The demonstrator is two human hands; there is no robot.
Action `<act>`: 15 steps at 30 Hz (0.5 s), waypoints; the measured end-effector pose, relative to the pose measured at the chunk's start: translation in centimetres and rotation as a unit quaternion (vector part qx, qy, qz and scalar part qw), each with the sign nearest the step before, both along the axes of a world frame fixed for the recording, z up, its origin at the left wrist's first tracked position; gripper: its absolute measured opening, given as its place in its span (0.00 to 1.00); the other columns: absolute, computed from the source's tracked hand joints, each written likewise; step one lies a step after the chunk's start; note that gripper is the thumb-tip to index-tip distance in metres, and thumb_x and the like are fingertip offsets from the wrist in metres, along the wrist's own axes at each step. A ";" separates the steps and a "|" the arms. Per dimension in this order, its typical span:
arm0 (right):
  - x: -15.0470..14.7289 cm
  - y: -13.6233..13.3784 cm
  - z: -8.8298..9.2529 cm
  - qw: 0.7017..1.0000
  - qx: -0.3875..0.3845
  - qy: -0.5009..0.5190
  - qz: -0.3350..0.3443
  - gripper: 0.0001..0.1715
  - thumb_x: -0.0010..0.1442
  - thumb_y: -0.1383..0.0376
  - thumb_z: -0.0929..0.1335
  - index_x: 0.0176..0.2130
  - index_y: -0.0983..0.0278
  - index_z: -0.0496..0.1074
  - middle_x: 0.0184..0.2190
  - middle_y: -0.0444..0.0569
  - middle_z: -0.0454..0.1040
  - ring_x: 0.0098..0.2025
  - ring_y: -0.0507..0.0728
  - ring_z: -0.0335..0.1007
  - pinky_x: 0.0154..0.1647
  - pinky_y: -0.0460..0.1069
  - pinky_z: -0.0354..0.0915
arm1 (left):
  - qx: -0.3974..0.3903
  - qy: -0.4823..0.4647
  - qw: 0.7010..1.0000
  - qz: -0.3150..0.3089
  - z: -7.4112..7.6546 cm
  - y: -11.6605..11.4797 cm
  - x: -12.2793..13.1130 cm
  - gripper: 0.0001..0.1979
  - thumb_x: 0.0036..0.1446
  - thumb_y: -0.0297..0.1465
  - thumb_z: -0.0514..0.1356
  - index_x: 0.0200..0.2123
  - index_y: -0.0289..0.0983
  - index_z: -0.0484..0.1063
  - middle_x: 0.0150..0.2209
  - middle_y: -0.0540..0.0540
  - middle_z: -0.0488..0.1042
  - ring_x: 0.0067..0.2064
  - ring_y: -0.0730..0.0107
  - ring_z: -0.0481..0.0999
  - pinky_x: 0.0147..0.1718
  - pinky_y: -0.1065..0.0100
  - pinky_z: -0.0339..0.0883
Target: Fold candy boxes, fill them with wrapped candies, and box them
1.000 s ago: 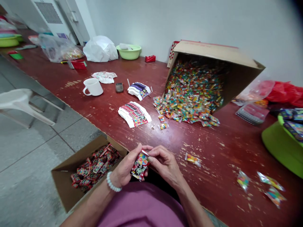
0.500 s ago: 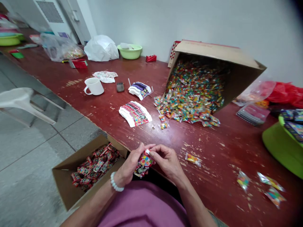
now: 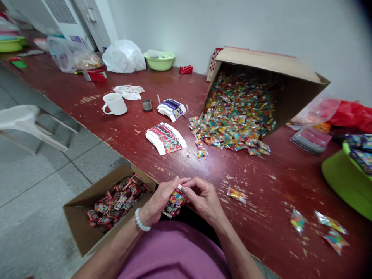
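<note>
Between my hands, at the table's near edge, is a small printed candy box (image 3: 176, 198), red and black with colourful pictures. My left hand (image 3: 161, 197), a pale bead bracelet on its wrist, wraps around the box from the left. With thumb and fingers, my right hand (image 3: 203, 197) pinches the white flap at the box's upper end. Beyond them lies a fanned stack of flat red-and-white cartons (image 3: 166, 138). A purple-printed stack of cartons (image 3: 172, 109) lies farther back. Clear candy packets (image 3: 236, 195) are scattered to the right of my hands.
A tipped cardboard box (image 3: 299, 97) spills many candy packets onto the red table (image 3: 247, 170). Low at left, another cardboard box (image 3: 77, 221) holds many printed candy boxes. A white mug (image 3: 116, 104), a green basin (image 3: 337, 182) and a white stool (image 3: 20, 116) stand around.
My hands stay together on the candy box, which has tilted and shifted very slightly left. The fingers at the white flap have moved a little. Everything else lies as before.
</note>
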State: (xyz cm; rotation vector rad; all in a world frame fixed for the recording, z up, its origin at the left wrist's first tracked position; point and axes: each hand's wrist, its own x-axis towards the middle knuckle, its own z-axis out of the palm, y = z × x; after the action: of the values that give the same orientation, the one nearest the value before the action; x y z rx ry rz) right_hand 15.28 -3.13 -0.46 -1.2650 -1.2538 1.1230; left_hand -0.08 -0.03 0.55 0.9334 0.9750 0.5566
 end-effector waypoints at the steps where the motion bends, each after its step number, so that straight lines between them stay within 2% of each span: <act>1: -0.1 -0.1 0.0 1.000 -0.003 0.009 0.000 0.10 0.58 0.61 0.70 0.29 0.64 0.74 0.29 0.46 0.76 0.30 0.53 0.68 0.31 0.46 0.65 | 0.011 -0.005 1.000 0.011 -0.1 0.0 0.1 0.26 0.60 0.48 0.56 0.52 0.37 0.76 0.36 0.44 0.80 0.32 0.65 0.76 0.30 0.68 0.70; 4: -0.6 -0.4 0.1 0.999 -0.013 0.038 -0.011 0.10 0.59 0.60 0.70 0.29 0.63 0.75 0.30 0.46 0.75 0.30 0.53 0.69 0.31 0.47 0.66 | 0.032 -0.022 0.998 0.045 -0.4 0.0 0.4 0.23 0.61 0.46 0.56 0.47 0.35 0.79 0.41 0.43 0.81 0.44 0.60 0.77 0.46 0.64 0.68; 6: -0.9 -0.8 0.1 0.999 -0.002 0.046 -0.016 0.11 0.61 0.60 0.69 0.31 0.63 0.75 0.32 0.47 0.75 0.32 0.53 0.70 0.33 0.47 0.67 | 0.037 -0.024 0.997 0.059 -0.6 0.0 0.5 0.23 0.62 0.45 0.55 0.46 0.35 0.80 0.42 0.43 0.81 0.47 0.58 0.77 0.51 0.63 0.66; 9: -1.1 -1.3 -0.3 0.999 0.036 0.031 -0.021 0.10 0.63 0.62 0.67 0.34 0.62 0.76 0.36 0.48 0.74 0.37 0.55 0.71 0.39 0.49 0.67 | 0.051 -0.032 0.995 0.075 -1.0 -0.1 0.6 0.20 0.60 0.42 0.58 0.44 0.35 0.80 0.45 0.43 0.81 0.51 0.58 0.75 0.53 0.65 0.64; 11: -1.2 -1.6 -0.9 0.996 0.077 -0.008 -0.032 0.06 0.62 0.65 0.68 0.38 0.61 0.76 0.38 0.48 0.74 0.41 0.56 0.71 0.42 0.50 0.66 | 0.029 -0.055 0.995 0.073 -1.4 -0.2 0.5 0.19 0.59 0.41 0.59 0.45 0.36 0.80 0.47 0.43 0.80 0.52 0.57 0.75 0.51 0.65 0.66; 15: -1.5 -1.8 -1.9 0.987 0.125 -0.086 -0.054 0.08 0.61 0.69 0.68 0.40 0.59 0.75 0.39 0.48 0.73 0.43 0.56 0.70 0.44 0.50 0.66 | -0.016 -0.082 0.994 0.077 -2.2 -0.3 0.6 0.18 0.57 0.39 0.59 0.45 0.36 0.79 0.50 0.42 0.78 0.51 0.56 0.75 0.48 0.65 0.68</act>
State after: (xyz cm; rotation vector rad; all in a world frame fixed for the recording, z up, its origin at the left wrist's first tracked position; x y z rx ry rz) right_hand 13.80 -4.97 -2.40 -1.2408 -1.3885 0.7653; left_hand 0.52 -0.32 -1.63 0.7751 0.9090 0.7337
